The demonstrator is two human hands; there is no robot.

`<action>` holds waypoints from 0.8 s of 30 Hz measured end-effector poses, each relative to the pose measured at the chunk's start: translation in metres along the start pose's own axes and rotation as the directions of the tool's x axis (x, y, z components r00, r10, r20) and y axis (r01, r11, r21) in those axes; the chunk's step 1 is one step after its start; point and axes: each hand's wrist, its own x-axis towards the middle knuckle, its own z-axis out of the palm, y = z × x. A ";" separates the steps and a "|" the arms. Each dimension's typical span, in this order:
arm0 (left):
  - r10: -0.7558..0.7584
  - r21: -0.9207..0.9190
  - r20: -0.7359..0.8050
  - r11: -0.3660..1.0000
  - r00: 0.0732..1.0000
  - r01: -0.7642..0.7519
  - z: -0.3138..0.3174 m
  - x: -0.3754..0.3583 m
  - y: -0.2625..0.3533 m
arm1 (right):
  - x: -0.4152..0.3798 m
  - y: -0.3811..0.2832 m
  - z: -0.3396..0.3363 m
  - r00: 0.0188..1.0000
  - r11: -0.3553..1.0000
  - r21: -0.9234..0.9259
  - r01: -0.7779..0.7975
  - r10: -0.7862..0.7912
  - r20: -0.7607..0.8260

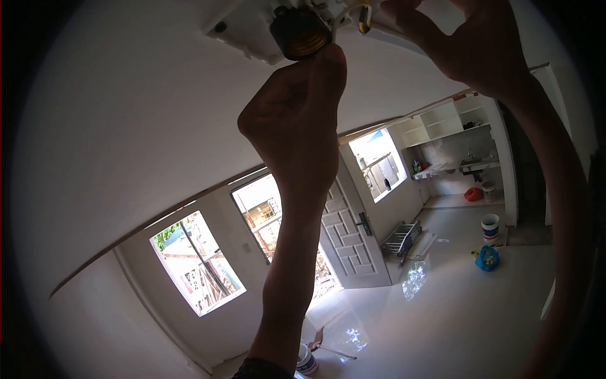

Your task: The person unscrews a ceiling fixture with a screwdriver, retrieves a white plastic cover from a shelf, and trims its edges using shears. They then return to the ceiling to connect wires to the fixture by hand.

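Overhead, a dark lamp holder with a brass screw thread inside hangs at a white base plate on the ceiling. My left hand is closed, its thumb and fingers pressed against the holder's lower edge. To the right of the holder, a yellow and black wire loops down beside a pale one. My right hand is raised at the top edge, thumb and finger bent together near the wires. Its fingertips are partly cut off, so what they pinch is hidden.
Far below is a glossy tiled floor. An open door stands by a folded ladder. A white bucket, a blue bag and another bucket rest on the floor. Kitchen shelves are at the back right.
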 end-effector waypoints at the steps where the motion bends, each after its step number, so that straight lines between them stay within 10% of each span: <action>1: -0.010 0.005 -0.003 1.000 1.000 0.010 0.000 0.000 0.000 | 0.001 -0.001 0.002 0.999 0.999 0.005 0.035 -0.035 -0.005; 24: -0.195 -0.132 0.084 0.970 0.977 0.205 -0.001 -0.002 0.002 | 0.011 -0.014 0.010 0.988 0.946 -0.291 0.141 -0.152 -0.015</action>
